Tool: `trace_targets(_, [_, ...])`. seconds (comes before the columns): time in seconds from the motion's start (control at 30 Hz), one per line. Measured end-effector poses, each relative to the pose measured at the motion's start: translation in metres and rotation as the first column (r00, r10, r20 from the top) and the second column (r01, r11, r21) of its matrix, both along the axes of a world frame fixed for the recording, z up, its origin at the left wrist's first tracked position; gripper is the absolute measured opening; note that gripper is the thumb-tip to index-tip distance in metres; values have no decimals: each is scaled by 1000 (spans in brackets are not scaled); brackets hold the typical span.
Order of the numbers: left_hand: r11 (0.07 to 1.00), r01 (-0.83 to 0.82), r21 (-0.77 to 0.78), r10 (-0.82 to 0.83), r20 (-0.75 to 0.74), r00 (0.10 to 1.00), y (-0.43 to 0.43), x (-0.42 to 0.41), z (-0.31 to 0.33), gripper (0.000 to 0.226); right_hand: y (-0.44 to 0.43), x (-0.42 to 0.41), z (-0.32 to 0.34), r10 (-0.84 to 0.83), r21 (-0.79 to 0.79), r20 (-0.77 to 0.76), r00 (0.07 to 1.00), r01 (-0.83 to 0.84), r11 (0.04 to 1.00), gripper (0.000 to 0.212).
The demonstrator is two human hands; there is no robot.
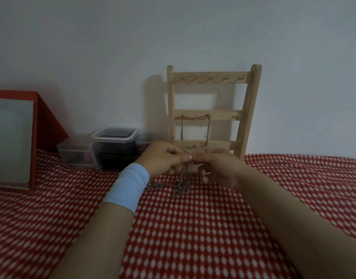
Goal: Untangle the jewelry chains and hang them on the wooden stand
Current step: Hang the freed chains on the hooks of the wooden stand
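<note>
— What's the biggest thing there?
— A red cloth (193, 228) with white dots. It covers the whole surface, right up to the pale wall (112, 47) at the back.

— And on it?
— At the left edge there's a red box (46, 121) with a grey panel facing front. Right of centre, at the back edge against the wall, the wooden stand (251, 109) is upright, with three crossbars carrying hooks. One chain (195, 117) hangs across two hooks of the middle bar, and its ends drop straight down.

— Anything between the box and the stand?
— A lidded plastic tub (114, 135) with dark contents, and a lower clear box (76, 156) just to its left.

— The hands?
— They meet just in front of the stand's foot. The left hand (163, 158), with a light-blue wristband (126, 186) on the wrist, pinches thin strands between thumb and forefinger. The right hand (219, 168) has its fingers curled and pinches the same strands, right beside the left thumb.

— Where's the rest?
— The tangle of chains (173, 187) lies on the cloth below the hands, and strands rise from it into the pinch.
</note>
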State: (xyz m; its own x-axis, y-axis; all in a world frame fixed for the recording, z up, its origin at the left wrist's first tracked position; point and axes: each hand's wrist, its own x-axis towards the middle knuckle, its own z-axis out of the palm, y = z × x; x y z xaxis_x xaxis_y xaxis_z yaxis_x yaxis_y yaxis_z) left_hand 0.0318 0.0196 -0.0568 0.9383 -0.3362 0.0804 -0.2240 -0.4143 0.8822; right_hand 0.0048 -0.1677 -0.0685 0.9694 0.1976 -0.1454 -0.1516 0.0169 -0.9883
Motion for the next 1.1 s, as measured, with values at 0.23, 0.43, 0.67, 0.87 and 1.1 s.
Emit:
trace_targets(0.23, [998,6,59,-4,-40,999,7,4,0,12,8,-5,0,-57,-77,62,996,61,995,13])
trace_targets(0.43, [993,-43,110,38,48,998,-2,3,-3,20,10,-7,0,-69,-211,135,988,97,973,21])
trace_targets(0.67, [998,19,-63,-22,-46,999,-7,-2,-2,21,4,-6,6,105,-118,29,994,-101,988,15])
trace_targets(0.87, [995,-27,-99,24,-29,999,-5,2,-4,19,1,-2,2,52,-274,45,998,-38,961,9])
trace_targets(1.1, [989,6,-151,-20,-87,996,-6,2,0,20,-2,-2,8,57,-270,136,989,-19,963,14])
